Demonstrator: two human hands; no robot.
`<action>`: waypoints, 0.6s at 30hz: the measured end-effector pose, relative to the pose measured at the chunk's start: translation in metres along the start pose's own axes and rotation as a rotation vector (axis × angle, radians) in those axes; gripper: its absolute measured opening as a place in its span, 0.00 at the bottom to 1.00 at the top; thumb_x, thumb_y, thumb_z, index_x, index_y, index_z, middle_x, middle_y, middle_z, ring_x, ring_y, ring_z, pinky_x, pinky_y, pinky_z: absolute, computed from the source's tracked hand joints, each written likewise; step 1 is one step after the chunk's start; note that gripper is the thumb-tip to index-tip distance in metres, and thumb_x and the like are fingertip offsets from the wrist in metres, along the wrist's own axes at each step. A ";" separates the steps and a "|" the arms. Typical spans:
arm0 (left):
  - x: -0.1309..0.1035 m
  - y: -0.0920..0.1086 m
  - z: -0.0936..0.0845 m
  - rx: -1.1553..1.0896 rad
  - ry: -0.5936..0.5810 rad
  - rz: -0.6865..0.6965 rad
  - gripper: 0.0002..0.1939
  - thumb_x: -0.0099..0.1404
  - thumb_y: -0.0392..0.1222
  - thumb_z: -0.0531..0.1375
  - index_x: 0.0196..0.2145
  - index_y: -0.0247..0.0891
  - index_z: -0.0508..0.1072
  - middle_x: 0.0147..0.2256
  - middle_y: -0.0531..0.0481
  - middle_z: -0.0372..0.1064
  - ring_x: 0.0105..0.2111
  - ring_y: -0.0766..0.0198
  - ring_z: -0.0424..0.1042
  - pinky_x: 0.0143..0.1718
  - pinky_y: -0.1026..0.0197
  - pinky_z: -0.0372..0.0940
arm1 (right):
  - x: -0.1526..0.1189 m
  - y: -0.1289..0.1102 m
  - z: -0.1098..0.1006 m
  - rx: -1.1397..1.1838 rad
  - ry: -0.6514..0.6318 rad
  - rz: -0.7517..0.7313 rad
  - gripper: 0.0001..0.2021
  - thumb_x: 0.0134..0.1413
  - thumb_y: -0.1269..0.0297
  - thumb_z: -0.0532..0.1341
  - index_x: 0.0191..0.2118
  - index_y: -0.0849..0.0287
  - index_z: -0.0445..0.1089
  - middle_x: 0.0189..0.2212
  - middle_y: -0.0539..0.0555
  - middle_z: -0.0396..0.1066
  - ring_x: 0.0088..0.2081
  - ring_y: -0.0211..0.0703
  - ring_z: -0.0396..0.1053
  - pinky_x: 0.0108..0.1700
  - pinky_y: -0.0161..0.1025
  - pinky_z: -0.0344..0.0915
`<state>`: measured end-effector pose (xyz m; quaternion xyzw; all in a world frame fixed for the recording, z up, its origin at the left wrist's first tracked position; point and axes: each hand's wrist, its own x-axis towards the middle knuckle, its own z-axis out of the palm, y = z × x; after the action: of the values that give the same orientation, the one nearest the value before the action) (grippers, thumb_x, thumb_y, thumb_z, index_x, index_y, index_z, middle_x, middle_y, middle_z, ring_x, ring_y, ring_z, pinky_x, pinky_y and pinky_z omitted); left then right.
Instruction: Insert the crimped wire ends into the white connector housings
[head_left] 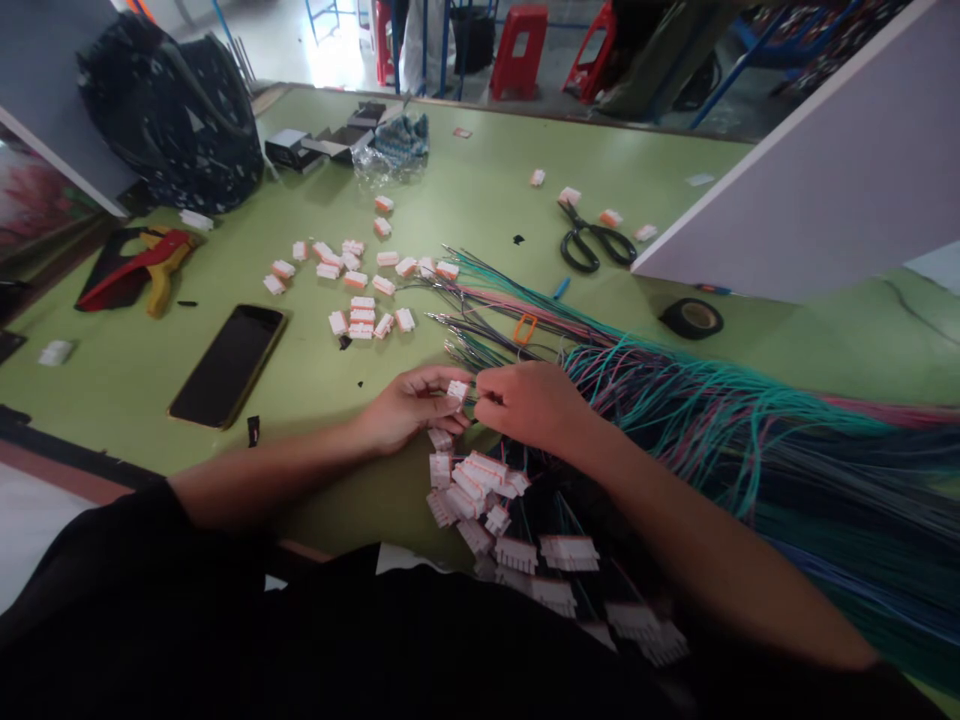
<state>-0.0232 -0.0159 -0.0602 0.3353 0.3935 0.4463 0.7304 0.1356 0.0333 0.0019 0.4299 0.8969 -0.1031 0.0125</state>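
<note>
My left hand (409, 405) pinches a small white connector (457, 390) at the middle of the green table (150, 370). My right hand (529, 400) meets it from the right, fingers closed on thin wire ends at the connector. A big bundle of teal, pink and dark wires (712, 420) fans out from under my right hand toward the right. Just below both hands lies a pile of white connectors with wires fitted (480, 490). Loose white and orange connectors (360, 290) are scattered farther out.
A black phone (229, 362) lies left of my hands. Black scissors (592, 242), a roll of black tape (691, 318) and an orange clip (525, 328) lie beyond. A dark backpack (176, 115) and a red and yellow tool (154, 262) sit at far left. A white board (810, 180) slants at right.
</note>
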 end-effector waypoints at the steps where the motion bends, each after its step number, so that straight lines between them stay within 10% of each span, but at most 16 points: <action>1: 0.000 0.000 0.000 0.010 0.009 -0.003 0.15 0.53 0.33 0.63 0.40 0.34 0.70 0.26 0.53 0.71 0.25 0.70 0.72 0.28 0.66 0.68 | 0.000 0.000 0.001 0.017 0.011 -0.001 0.08 0.40 0.67 0.53 0.19 0.58 0.68 0.17 0.50 0.64 0.21 0.35 0.55 0.26 0.35 0.44; 18: -0.001 0.003 0.002 0.082 0.023 -0.014 0.17 0.52 0.34 0.64 0.41 0.32 0.71 0.24 0.53 0.72 0.23 0.70 0.72 0.28 0.66 0.68 | 0.000 0.004 0.024 0.402 0.107 -0.089 0.09 0.45 0.70 0.52 0.21 0.61 0.67 0.17 0.49 0.64 0.21 0.33 0.57 0.27 0.32 0.49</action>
<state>-0.0233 -0.0163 -0.0564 0.3570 0.4221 0.4284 0.7148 0.1374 0.0308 -0.0228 0.3888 0.8757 -0.2572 -0.1258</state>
